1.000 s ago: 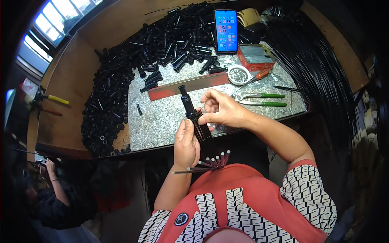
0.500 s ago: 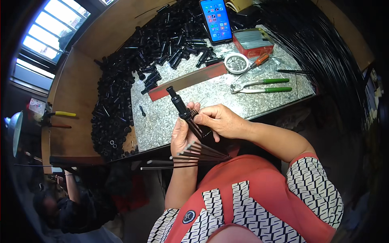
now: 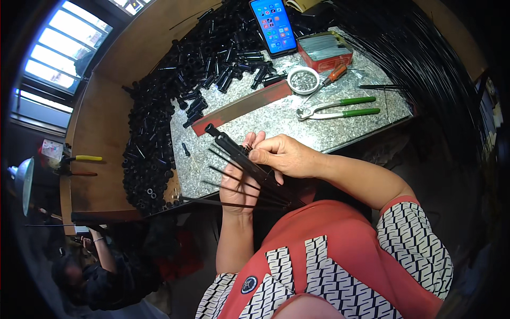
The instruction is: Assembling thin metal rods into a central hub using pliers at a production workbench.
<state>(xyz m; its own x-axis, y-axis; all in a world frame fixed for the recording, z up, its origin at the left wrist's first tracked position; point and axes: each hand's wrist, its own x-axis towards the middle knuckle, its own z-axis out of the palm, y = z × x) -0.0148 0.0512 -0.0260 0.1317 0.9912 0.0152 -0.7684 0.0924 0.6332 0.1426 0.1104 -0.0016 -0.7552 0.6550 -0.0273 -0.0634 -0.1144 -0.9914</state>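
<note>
A black plastic tube (image 3: 227, 143) with a narrower neck, resembling an umbrella runner, tilts up and left above the bench's near edge. My left hand (image 3: 238, 187) is under and behind it, palm up, with the fingers curled round its far side. Several thin black rods (image 3: 234, 167) fan out across that palm and converge toward my shirt. My right hand (image 3: 284, 155) is closed at the tube's collar, thumb and index finger pinched there; the small parts between the fingertips are too fine to make out.
A speckled bench top (image 3: 265, 119) carries a heap of black tubes (image 3: 212, 61), a red-grey strip (image 3: 241, 108), green-handled pincers (image 3: 340, 108), a white bowl of small metal pieces (image 3: 304, 81), an orange-handled screwdriver (image 3: 334, 74), a red box (image 3: 325, 56) and a phone (image 3: 273, 26). Long black rods (image 3: 425, 74) lie right.
The tube has tipped further left and dropped slightly. The fanned rods have swung upward across my left palm. My right hand stays pinched at the collar, and the view has shifted a little.
</note>
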